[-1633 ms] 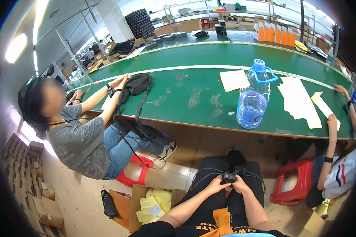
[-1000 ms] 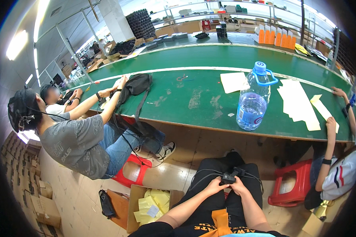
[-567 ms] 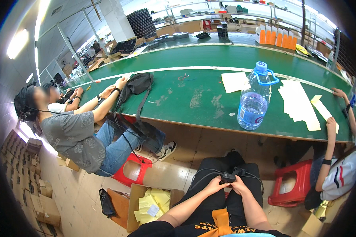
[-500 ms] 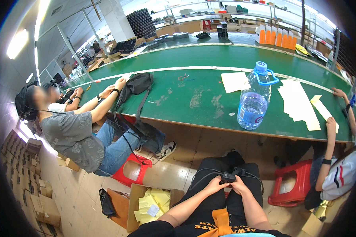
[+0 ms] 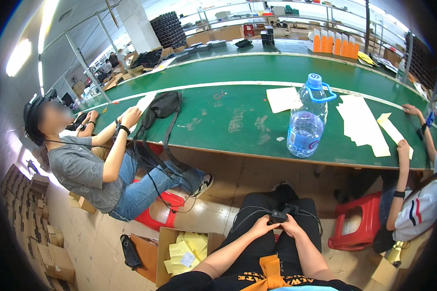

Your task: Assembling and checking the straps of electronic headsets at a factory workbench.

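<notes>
Hands meet over the lap: the left hand (image 5: 261,227) and the right hand (image 5: 292,226) both curl around a small black boxy device (image 5: 278,216), fingers bent close on its sides, thumbs near the top. The device sits low in the middle of the view, above knees in black trousers, well short of the table edge. Thin black cables (image 5: 243,216) loop away from it on both sides across the cloth.

Ahead runs a long table (image 5: 218,121) with a matte green top, scuffed pale in patches, and a white stripe along its far half. On it stands 1 large clear plastic water bottle (image 5: 306,118), ribbed, with a blue cap and blue carry handle, water filling its lower part. Flat white paper sheets (image 5: 361,122) lie to its right, fanned in a loose stack. A soft black bag (image 5: 162,105) slumps on the table to the left, its strap hanging over the edge.

A person in a grey T-shirt (image 5: 80,167) and blue jeans sits at the left on a red plastic stool (image 5: 160,213), arms resting on the table. At the right edge another person's hand (image 5: 403,148) lies on the paper, beside a second red stool (image 5: 357,228). An open cardboard box (image 5: 165,252) on the floor holds yellow slips
</notes>
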The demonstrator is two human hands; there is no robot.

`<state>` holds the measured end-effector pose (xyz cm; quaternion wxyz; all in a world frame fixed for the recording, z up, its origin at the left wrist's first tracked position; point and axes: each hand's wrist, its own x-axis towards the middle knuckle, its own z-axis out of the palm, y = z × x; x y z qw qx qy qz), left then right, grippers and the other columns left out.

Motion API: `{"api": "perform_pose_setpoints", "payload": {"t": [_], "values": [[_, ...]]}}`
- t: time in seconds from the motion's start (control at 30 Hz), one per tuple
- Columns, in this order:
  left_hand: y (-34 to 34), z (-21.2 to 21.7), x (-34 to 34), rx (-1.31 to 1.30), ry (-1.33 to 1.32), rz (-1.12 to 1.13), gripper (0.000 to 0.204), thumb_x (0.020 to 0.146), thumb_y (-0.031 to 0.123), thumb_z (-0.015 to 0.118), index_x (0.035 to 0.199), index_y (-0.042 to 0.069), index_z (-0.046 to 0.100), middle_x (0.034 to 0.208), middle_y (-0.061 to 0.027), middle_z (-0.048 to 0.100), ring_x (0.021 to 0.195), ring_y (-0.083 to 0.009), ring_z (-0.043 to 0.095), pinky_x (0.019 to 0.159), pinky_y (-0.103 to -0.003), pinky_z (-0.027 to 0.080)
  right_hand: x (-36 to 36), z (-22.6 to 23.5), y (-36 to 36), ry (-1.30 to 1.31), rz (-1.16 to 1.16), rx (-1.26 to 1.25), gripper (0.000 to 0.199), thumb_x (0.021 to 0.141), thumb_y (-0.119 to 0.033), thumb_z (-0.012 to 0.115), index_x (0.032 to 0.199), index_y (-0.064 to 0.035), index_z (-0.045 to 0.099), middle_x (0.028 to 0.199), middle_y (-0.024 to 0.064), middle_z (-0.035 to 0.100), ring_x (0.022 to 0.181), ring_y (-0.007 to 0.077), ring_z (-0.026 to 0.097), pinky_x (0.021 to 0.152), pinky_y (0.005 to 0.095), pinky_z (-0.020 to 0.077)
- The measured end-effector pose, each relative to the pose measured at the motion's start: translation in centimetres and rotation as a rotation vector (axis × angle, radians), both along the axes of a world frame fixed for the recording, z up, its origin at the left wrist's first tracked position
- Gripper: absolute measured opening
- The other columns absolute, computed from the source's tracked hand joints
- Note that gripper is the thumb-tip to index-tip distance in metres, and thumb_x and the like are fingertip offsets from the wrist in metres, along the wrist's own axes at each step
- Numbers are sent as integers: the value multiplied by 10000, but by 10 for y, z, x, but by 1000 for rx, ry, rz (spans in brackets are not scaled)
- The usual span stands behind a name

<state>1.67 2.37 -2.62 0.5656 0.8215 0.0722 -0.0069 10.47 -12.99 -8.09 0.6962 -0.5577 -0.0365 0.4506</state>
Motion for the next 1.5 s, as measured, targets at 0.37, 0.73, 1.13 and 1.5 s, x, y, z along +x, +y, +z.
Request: {"api": "perform_pose_setpoints", "payload": {"t": [0.37,0.73,1.13,1.5], "values": [[2,2,0,-30,97,3,409,819,305,689,1113,32,607,1115,-160,624,1050,-271,588,901,-367,441,-1,15,6,81,-67,-21,292,826,81,550,1107,10,511,1070,118,596,969,223,599,815,344,500],[1,-8,1,-5,-3,63,417,781,306,723,1015,-22,617,999,-196,633,942,-309,624,808,-368,481,-2,36,5,56,-13,-20,342,836,104,509,1160,-2,488,1124,122,570,995,235,591,846,363,501],[4,-4,0,14,86,-13,406,820,281,697,1116,21,597,1085,-145,639,1020,-243,604,879,-348,458,-4,36,3,-25,19,-33,340,821,125,508,1139,5,517,1087,110,590,964,213,600,819,341,510],[0,0,0,-17,46,45,417,798,309,706,1028,-28,623,1001,-184,654,944,-275,637,817,-349,485,-4,21,2,-25,-11,-8,322,809,104,525,1121,24,512,1072,115,592,943,203,603,797,329,511]]}}
